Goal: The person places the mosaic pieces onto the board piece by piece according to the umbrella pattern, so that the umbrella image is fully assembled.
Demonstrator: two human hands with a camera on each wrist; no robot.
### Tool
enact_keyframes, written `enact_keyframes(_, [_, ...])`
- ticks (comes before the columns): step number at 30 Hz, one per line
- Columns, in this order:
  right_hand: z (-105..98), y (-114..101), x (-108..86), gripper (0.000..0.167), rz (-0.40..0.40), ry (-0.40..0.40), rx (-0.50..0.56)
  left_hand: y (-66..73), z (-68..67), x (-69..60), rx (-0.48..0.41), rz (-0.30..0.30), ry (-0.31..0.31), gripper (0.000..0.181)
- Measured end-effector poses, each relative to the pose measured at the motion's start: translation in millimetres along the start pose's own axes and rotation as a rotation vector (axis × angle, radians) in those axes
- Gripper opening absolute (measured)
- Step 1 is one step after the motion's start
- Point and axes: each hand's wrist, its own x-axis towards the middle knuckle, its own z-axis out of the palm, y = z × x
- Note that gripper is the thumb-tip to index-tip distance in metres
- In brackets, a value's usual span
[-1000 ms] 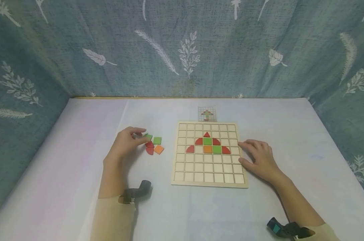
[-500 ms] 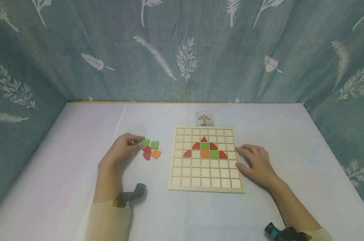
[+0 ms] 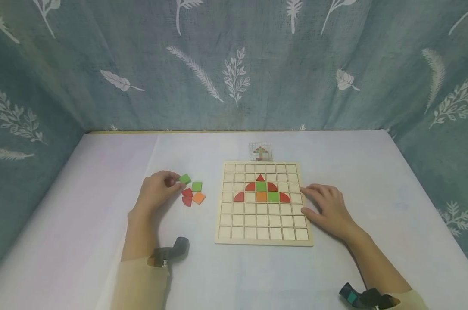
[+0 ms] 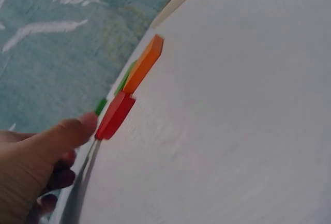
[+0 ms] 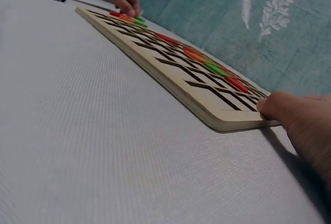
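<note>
A green square tile (image 3: 185, 178) sits at the fingertips of my left hand (image 3: 156, 191), pinched between thumb and forefinger. Beside it on the table lie another green square (image 3: 197, 186), an orange square (image 3: 198, 198) and red pieces (image 3: 187, 201). In the left wrist view the thumb of my left hand (image 4: 46, 157) partly hides the green tile (image 4: 101, 106). The wooden grid board (image 3: 263, 242) carries red, green and orange pieces in its upper and middle cells. My right hand (image 3: 329, 211) rests with thumb and forefinger against the board's right edge, fingers loosely bent.
A small card with a printed grid pattern (image 3: 260, 152) lies just behind the board. The white cloth-covered table (image 3: 373, 172) ends at a green leaf-patterned curtain (image 3: 141, 103). Dark wrist cameras are strapped at both sleeves.
The green tile at my left fingertips has turned and shifted slightly away from the other pieces. The whole head view has shifted a little. My right hand stays at the board's edge.
</note>
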Motion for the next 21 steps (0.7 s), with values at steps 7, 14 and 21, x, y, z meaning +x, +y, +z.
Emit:
enact_keyframes(7, [0, -3, 1.5, 0.050, 0.038, -0.025, 0.020, 23.3, -1.0, -1.5, -0.100, 0.108, 0.063, 0.032])
enact_keyframes(14, [0, -3, 1.0, 0.051, 0.046, -0.041, 0.021, 54.0, 9.5, 0.2, -0.164, 0.196, -0.025, 0.030])
enact_keyframes(21, [1, -1, -0.5, 0.052, -0.005, -0.042, -0.005, 75.9, 21.0, -1.5, -0.155, 0.269, -0.080, 0.028])
